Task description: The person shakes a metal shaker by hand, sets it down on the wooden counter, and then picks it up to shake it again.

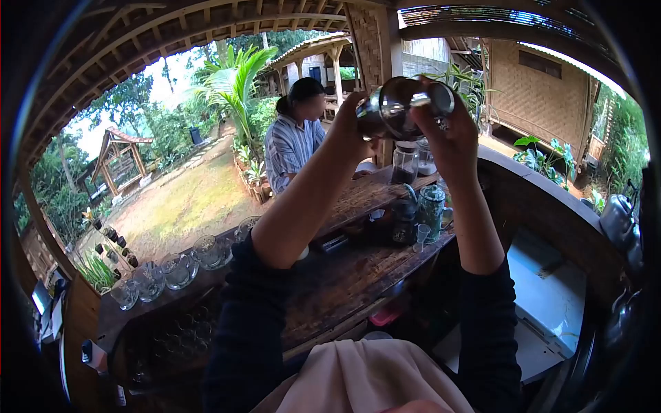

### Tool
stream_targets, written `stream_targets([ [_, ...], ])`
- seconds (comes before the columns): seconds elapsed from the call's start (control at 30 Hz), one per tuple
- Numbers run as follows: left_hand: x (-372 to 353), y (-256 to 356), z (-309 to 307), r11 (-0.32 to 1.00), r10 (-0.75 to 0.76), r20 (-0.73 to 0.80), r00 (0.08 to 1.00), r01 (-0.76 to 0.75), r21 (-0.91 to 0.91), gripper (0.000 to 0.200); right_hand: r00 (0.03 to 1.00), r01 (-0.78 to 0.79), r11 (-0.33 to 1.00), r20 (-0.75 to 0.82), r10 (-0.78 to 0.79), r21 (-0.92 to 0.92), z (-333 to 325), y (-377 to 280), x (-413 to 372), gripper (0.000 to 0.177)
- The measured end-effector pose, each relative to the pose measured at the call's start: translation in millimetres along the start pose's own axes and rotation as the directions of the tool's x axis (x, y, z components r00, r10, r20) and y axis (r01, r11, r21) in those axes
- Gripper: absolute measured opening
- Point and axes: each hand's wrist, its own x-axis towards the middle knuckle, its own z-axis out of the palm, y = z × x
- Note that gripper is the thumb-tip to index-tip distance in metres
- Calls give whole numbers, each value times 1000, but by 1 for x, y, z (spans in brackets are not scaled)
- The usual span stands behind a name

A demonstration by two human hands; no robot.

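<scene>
Both of my hands are raised high in front of me, around a shiny metal vessel (396, 110) that lies tilted on its side. My left hand (350, 122) wraps its left end. On the other side, my right hand (447, 124) grips the right end, where a round, glassy or metallic rim faces right. Below the hands, a glass jar with dark contents (405, 164) stands on the wooden counter (344, 279). Nearer to me are a greenish glass jar (431, 210), a small clear cup (422, 236) and a dark object beside them.
Across the counter sits a person in a striped shirt (286, 153). Glass vessels (179, 270) line the ledge at left. A white appliance (547, 289) stands at lower right, with a metal kettle (617, 219) at the far right edge.
</scene>
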Motion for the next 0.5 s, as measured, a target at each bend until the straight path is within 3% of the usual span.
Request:
stream_targets([
  [0.03, -2, -3, 0, 1000, 4, -3, 1000, -4, 1, 46, 980, -201, 979, -3, 201, 41, -2, 3, -1, 50],
  [0.07, -10, -6, 4, 976, 189, 135, 973, -201, 83, 37, 999, 28, 999, -47, -25, 45, -6, -11, 3, 49],
  [0.1, -17, -8, 8, 908, 347, 280, 895, -395, 138, 28, 949, 316, 941, 24, -315, -124, -17, -22, 6, 49],
  [0.13, -35, 5, 24, 990, 10, 344, 939, 38, -133, 30, 874, 476, 865, -24, -485, -155, -18, -41, 4, 48],
  [0.17, -45, 8, 31, 996, 63, 440, 896, -28, -86, 32, 875, 475, 867, -29, -484, -149, -11, -39, -3, 48],
  [0.2, -53, 2, 41, 898, 376, 593, 713, -437, -44, 34, 801, 579, 806, -97, -591, -123, -3, -34, -12, 53],
  [0.23, -56, -5, 49, 638, 563, 727, 394, -766, -79, 36, 711, 676, 729, -166, -683, -107, 5, -27, -21, 58],
  [0.27, -51, -4, 48, 637, 561, 728, 393, -767, -77, 36, 608, 761, 640, -233, -759, -102, 10, -21, -29, 64],
  [0.3, -41, 0, 45, 741, 500, 626, 598, -670, 47, 38, 492, 836, 539, -296, -819, -102, 11, -18, -32, 69],
  [0.33, -31, 3, 42, 829, 415, 487, 768, -540, 145, 40, 669, 733, 653, 35, -742, -190, -15, -14, -17, 30],
  [0.37, -9, 4, 29, 826, 423, 482, 767, -545, 142, 40, 797, 598, 778, 41, -603, -194, -8, 16, -9, 43],
  [0.4, 22, 3, 8, 899, 340, 405, 849, -420, 124, 43, 874, 470, 879, -98, -477, -83, 8, 24, 4, 52],
  [0.43, 30, 5, 10, 952, 245, 333, 911, -290, 94, 46, 990, 132, 991, -59, -130, 21, 14, 28, 9, 52],
  [0.47, 34, 2, 8, 951, 251, 332, 909, -296, 93, 46, 998, -47, 993, 33, 44, 104, 13, 39, 12, 56],
  [0.5, 36, -4, 3, 977, 211, 303, 929, -214, -24, 42, 966, -239, 956, 139, 217, 167, 11, 47, 12, 61],
])
